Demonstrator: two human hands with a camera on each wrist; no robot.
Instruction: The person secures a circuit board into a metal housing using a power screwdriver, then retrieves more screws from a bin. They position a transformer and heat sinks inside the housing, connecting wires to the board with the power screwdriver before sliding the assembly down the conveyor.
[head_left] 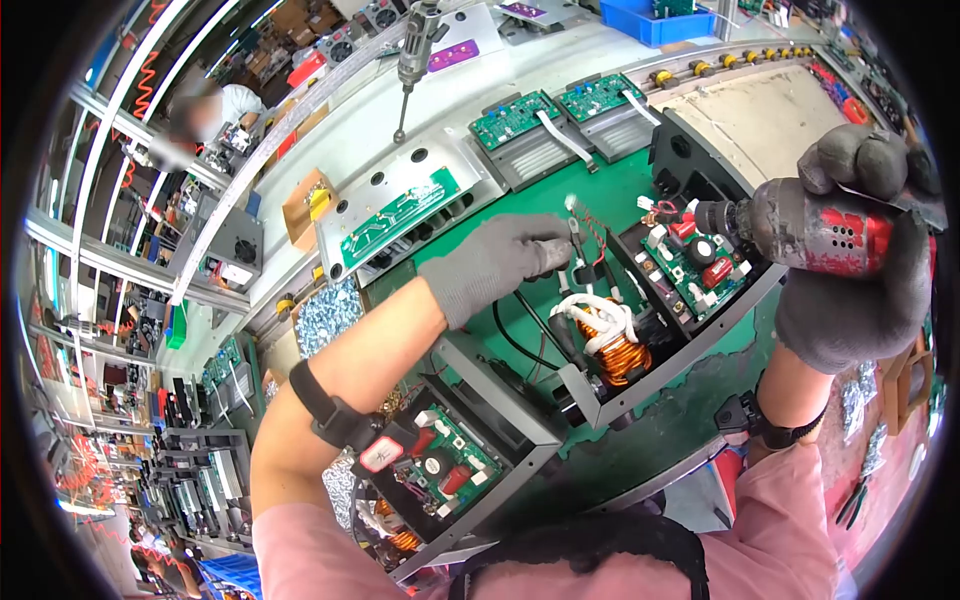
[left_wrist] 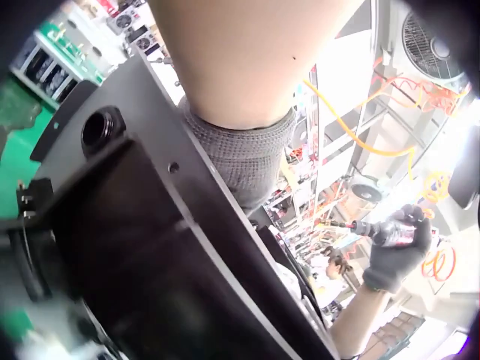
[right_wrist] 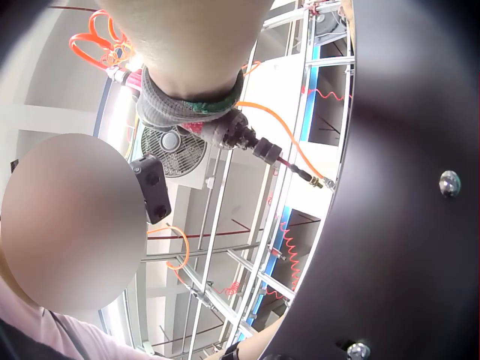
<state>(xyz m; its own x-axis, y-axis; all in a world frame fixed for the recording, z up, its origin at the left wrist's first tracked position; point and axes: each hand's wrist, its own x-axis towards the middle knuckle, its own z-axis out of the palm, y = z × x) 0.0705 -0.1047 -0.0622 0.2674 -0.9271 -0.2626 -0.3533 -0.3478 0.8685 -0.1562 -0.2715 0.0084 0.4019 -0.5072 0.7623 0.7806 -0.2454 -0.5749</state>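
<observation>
My gloved right hand (head_left: pixel 850 290) grips a red and black power screwdriver (head_left: pixel 825 228), which points left over the open grey metal case (head_left: pixel 690 335). In the right wrist view the driver's thin shaft (right_wrist: pixel 296 169) ends in a brass-coloured tip. My gloved left hand (head_left: pixel 495 265) reaches over the same case, its fingers bent and pointing right, close beside upright wire leads (head_left: pixel 577 240). I cannot tell whether something sits between its fingertips. Inside the case are a copper coil (head_left: pixel 622 358) with thick white wires and a green circuit board (head_left: pixel 695 265).
A second open case (head_left: pixel 500 450) stands at the lower left with a similar board. Behind are a silver panel with a green board (head_left: pixel 400 222), two board trays (head_left: pixel 520 122) and a hanging screwdriver (head_left: pixel 412 60). Bags of small metal parts (head_left: pixel 328 312) lie left.
</observation>
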